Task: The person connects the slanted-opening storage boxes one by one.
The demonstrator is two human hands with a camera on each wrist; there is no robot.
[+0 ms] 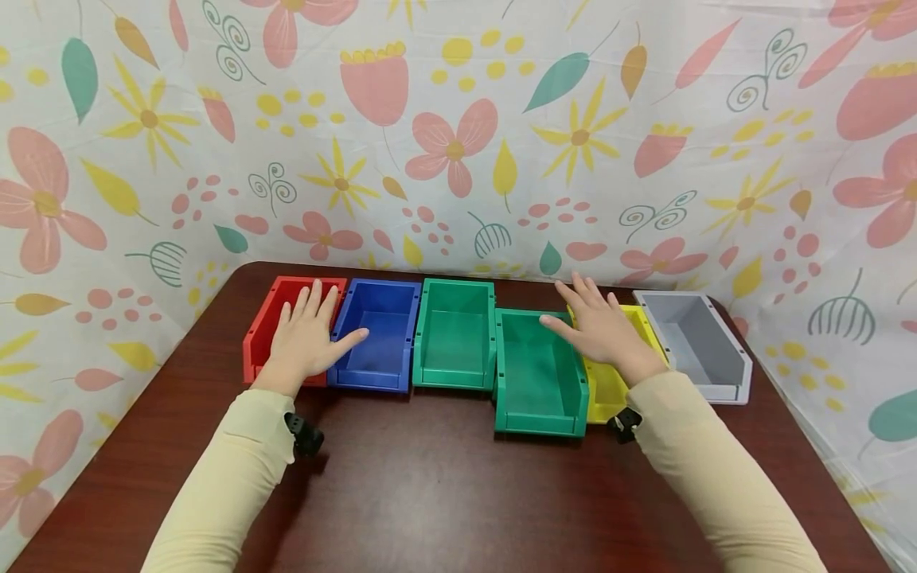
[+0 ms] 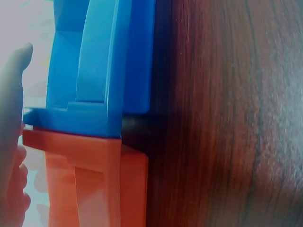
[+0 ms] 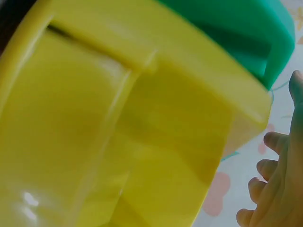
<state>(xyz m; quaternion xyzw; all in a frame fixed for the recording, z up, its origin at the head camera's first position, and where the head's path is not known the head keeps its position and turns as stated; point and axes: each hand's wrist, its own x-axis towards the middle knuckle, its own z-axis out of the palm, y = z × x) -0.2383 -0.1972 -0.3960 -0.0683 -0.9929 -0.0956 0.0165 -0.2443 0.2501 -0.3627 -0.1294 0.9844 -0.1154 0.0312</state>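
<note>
My left hand (image 1: 306,334), fingers straight and thumb spread, is over the red bin (image 1: 259,338) and holds nothing. Its thumb reaches across the blue bin (image 1: 376,318); whether the hand touches either bin I cannot tell. My right hand (image 1: 603,325) spreads its fingers over the yellow bin (image 1: 607,391) and holds nothing; its thumb points toward the nearer green bin (image 1: 539,374). Up close, the right wrist view shows the yellow bin (image 3: 170,137) with the right fingers beside it. Blue (image 2: 97,61) and red (image 2: 97,189) bins stand side by side in the left wrist view.
Another green bin (image 1: 455,334) stands between the blue bin and the nearer green one, which sits closer to me. A grey bin (image 1: 695,342) stands at the right end. Behind the dark wooden table (image 1: 430,485) hangs a flower-patterned cloth (image 1: 458,159).
</note>
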